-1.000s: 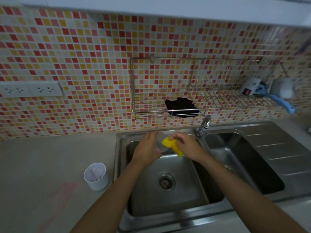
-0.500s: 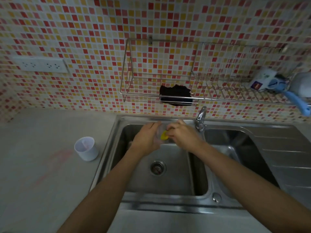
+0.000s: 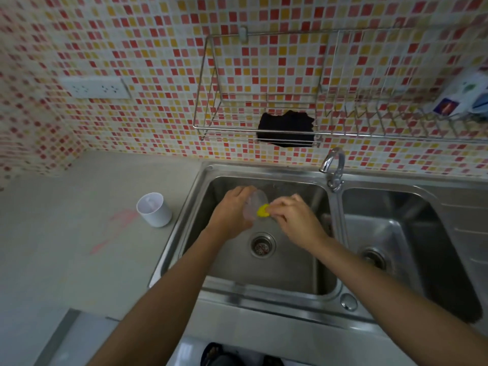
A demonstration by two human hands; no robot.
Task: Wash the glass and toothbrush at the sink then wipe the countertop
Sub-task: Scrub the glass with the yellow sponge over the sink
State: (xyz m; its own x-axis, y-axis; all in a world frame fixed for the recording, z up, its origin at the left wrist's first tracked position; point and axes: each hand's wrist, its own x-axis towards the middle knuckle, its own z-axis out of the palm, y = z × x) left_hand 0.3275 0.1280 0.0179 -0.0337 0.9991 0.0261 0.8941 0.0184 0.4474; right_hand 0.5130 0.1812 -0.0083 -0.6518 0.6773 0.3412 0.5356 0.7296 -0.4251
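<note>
Less yellow sponge (image 3: 263,211) shows than a second ago: the right hand (image 3: 297,221) pinches it at the mouth of the clear round glass (image 3: 254,206), gripped tilted by the left hand (image 3: 232,216) over the steel sink (image 3: 182,231). A white cylindrical cup (image 3: 155,211) stands left of the sink.

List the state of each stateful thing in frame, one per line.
glass: tilted over the left basin, gripped by left hand
sponge: pinched by right hand, pressed at the glass mouth
tap: no stream visible
cup: upright on the countertop
countertop: pink smears, not yet wiped
cloth: lying on the wire rack
</note>
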